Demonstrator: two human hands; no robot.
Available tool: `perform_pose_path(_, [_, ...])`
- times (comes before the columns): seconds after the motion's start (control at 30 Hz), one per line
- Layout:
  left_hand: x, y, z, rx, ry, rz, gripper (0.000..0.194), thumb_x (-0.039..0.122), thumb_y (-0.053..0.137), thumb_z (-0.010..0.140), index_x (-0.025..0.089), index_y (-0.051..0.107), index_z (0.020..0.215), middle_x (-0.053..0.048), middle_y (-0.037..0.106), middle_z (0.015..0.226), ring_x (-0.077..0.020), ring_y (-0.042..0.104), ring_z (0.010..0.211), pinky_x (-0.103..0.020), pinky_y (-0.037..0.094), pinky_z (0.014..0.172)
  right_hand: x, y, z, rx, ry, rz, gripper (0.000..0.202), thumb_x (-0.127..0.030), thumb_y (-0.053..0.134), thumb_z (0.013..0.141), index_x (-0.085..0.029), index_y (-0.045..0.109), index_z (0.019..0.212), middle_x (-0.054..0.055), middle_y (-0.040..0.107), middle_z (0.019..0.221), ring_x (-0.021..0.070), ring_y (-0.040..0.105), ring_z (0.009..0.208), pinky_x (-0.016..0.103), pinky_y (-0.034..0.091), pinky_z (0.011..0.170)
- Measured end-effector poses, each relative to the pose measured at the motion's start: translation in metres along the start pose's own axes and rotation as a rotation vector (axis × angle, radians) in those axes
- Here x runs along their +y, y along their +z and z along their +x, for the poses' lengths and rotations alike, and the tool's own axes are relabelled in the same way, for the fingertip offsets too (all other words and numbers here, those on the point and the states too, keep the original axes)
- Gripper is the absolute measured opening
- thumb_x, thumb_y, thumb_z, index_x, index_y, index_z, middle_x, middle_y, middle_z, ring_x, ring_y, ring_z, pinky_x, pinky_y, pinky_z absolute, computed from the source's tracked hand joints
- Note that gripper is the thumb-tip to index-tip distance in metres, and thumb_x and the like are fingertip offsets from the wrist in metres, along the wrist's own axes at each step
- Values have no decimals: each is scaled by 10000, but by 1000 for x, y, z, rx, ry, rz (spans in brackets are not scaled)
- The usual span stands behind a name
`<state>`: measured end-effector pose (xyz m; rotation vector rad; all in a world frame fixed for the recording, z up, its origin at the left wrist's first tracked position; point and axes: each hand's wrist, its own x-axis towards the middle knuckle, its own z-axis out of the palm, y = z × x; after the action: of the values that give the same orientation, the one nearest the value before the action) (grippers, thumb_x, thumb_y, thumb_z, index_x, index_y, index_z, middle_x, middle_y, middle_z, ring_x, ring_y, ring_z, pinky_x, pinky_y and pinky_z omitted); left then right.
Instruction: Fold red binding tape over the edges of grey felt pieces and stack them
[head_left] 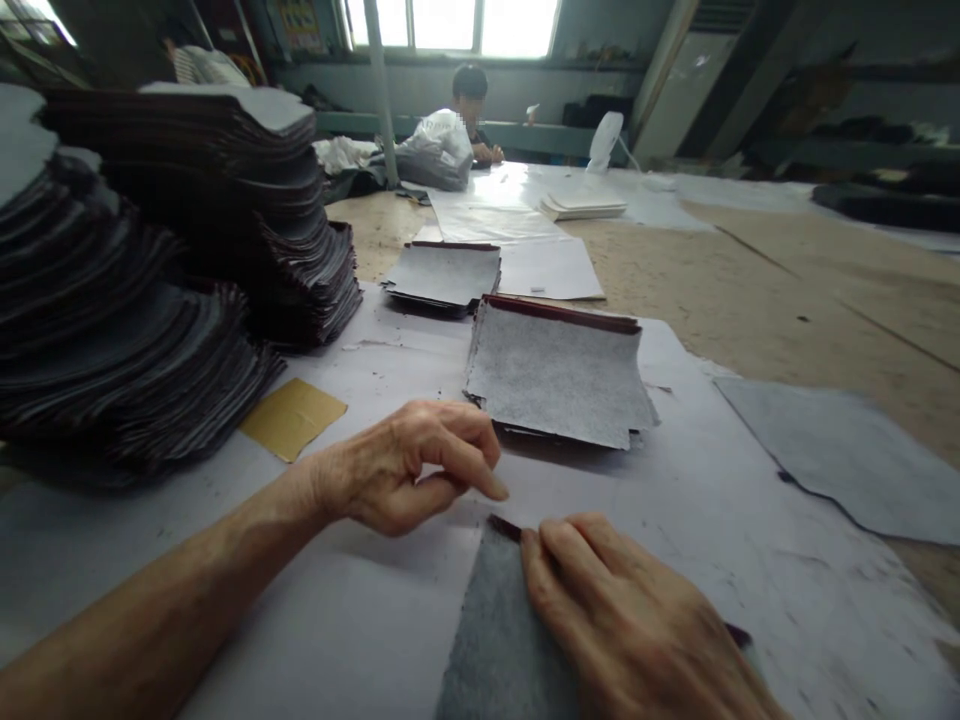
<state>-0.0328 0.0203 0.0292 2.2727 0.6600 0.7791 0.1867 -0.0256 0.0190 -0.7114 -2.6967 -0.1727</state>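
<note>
A grey-backed piece of sheet material with a dark red folded strip along its top edge lies in front of me on white paper. My right hand bends over this edge with its fingers close together, holding the fold down; the palm side is hidden. Just beyond the piece's top left corner, my left hand hovers with bent fingers, thumb and index finger apart, and nothing in it. A stack of similar grey pieces with dark red folded edges sits beyond both hands, and a smaller stack is behind it.
Tall stacks of dark, grey-backed pieces rise on the left, near a yellowish card. On the right lies a larger grey sheet. Across the table sits another person beside a plastic bag.
</note>
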Motion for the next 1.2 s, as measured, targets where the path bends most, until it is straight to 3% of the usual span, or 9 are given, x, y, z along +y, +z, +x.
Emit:
perform_pose_path(0.07, [5, -6, -1, -58, -120, -137, 292, 48, 460, 710, 119, 702, 858, -41, 595, 732, -105, 529, 636, -227, 421, 598, 2, 2, -4, 10, 1, 12, 404, -42, 252, 839, -85, 646, 919, 106, 590, 824, 202, 530, 743, 299, 493, 580])
perform_pose_path(0.13, [10, -9, -1, -247, -250, -219, 280, 78, 511, 698, 110, 708, 894, -30, 595, 682, -97, 511, 567, -208, 396, 517, 4, 3, -9, 24, -6, -22, 376, -61, 276, 848, -76, 634, 963, 107, 589, 847, 213, 532, 766, 309, 496, 600])
perform_pose_path(0.2, [13, -8, -2, -403, -348, -190, 302, 95, 544, 684, 130, 707, 937, -21, 607, 670, -94, 507, 542, -200, 377, 486, 4, 3, -12, 43, -10, -48, 349, -55, 300, 839, -70, 623, 971, 110, 590, 864, 225, 534, 790, 317, 494, 614])
perform_pose_path(0.27, [15, -6, -2, -448, -395, -98, 299, 104, 553, 696, 178, 711, 939, -14, 633, 678, -89, 515, 537, -192, 371, 489, 6, 4, -15, 74, 7, -13, 339, -33, 314, 819, -68, 614, 972, 108, 585, 858, 219, 530, 789, 314, 490, 622])
perform_pose_path(0.47, [16, -4, -1, -447, -378, 43, 257, 131, 561, 724, 225, 723, 900, -17, 667, 670, -90, 527, 521, -193, 388, 517, 16, 8, -12, 83, 132, 174, 382, -22, 409, 822, -84, 524, 1181, 97, 553, 946, 163, 517, 850, 277, 494, 684])
perform_pose_path(0.67, [17, -5, -2, -441, -359, 64, 259, 134, 555, 721, 232, 726, 890, -6, 640, 618, -94, 518, 506, -203, 386, 515, 16, 13, -3, -24, 160, 324, 388, -51, 403, 836, -165, 565, 1170, 68, 538, 918, 139, 516, 843, 240, 493, 679])
perform_pose_path(0.83, [15, -5, -3, -437, -360, 55, 278, 130, 558, 704, 243, 725, 895, 1, 625, 590, -94, 504, 488, -202, 378, 500, 15, 14, -3, -8, 155, 312, 383, -68, 409, 837, -193, 586, 1151, 59, 539, 891, 129, 525, 819, 219, 490, 658])
perform_pose_path(1.07, [15, -5, -2, -440, -363, 57, 292, 120, 546, 701, 239, 724, 899, 1, 621, 593, -97, 506, 493, -209, 379, 504, 14, 16, -1, 109, 161, 153, 271, -215, 482, 834, -244, 649, 1046, 58, 557, 805, 154, 539, 733, 251, 490, 610])
perform_pose_path(1.2, [15, -4, -1, -435, -354, 62, 281, 120, 552, 700, 244, 727, 882, 8, 614, 584, -96, 503, 493, -209, 378, 502, 14, 17, 0, 96, 140, 127, 293, -199, 482, 823, -250, 638, 1066, 58, 556, 811, 155, 534, 742, 251, 485, 616])
